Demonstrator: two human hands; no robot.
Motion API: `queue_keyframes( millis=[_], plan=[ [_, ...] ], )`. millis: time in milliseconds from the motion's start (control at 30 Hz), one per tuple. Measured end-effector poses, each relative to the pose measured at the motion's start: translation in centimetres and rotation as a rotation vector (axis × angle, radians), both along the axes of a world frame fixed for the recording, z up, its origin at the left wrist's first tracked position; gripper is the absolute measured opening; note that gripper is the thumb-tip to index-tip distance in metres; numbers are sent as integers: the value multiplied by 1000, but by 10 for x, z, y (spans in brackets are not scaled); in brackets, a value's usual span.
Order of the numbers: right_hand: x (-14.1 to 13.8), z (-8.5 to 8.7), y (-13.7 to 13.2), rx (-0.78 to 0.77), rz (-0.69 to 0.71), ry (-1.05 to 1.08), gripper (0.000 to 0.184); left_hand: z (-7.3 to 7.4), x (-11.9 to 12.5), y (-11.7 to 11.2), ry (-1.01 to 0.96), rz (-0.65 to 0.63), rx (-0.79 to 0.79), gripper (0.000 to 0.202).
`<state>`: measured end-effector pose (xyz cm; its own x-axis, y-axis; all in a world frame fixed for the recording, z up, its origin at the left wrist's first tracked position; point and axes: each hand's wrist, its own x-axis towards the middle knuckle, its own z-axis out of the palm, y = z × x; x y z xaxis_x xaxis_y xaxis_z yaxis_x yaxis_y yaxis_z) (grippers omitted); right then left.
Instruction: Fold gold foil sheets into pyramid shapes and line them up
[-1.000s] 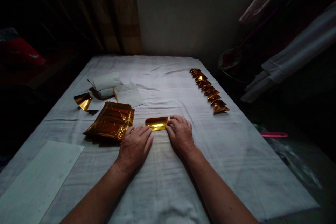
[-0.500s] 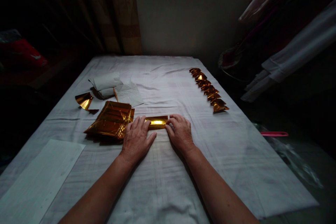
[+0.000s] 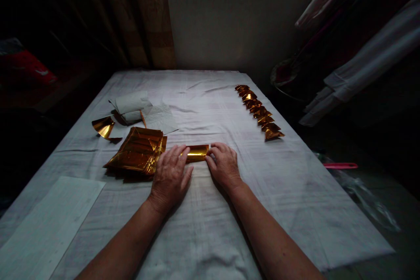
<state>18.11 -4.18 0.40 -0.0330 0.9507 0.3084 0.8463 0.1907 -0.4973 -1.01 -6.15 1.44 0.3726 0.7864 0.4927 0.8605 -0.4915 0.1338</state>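
A narrow folded strip of gold foil paper (image 3: 197, 153) lies crosswise on the cloth between my hands, its face slightly rounded. Over its left end rests my left hand (image 3: 171, 175), fingers stretched out and thumb spread apart. My right hand (image 3: 225, 165) pinches the strip's right end between thumb and fingers. Right beside my left hand sits a pile of gold foil sheets (image 3: 136, 153). At the far right of the table, several folded gold foil pieces (image 3: 264, 120) form a slanting row.
A white cloth covers the table (image 3: 203, 92). Crumpled grey paper (image 3: 131, 103) and a curled gold foil scrap (image 3: 104, 127) lie behind the pile. A white sheet (image 3: 54, 223) lies front left. Past the right edge are a pink handle (image 3: 340, 166) and hanging clothes (image 3: 364, 68).
My left hand has shifted slightly on the strip, with its thumb drawn a little nearer the fingers. The strip looks more rounded. My right hand keeps its pinch.
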Motion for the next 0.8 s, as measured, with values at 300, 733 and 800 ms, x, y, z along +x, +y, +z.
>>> queue_keyframes(
  millis=[300,733,800],
  plan=[
    [1,-2,0,13,4,13,7,-8,9,-8,45,-176,-139,36],
    [-11,7,-3,65,119,-173,15,-7,8,-3,12,-154,-145,32],
    [-12,5,-1,40,125,-176,15,-7,8,-3,12,-146,-150,31]
  ],
)
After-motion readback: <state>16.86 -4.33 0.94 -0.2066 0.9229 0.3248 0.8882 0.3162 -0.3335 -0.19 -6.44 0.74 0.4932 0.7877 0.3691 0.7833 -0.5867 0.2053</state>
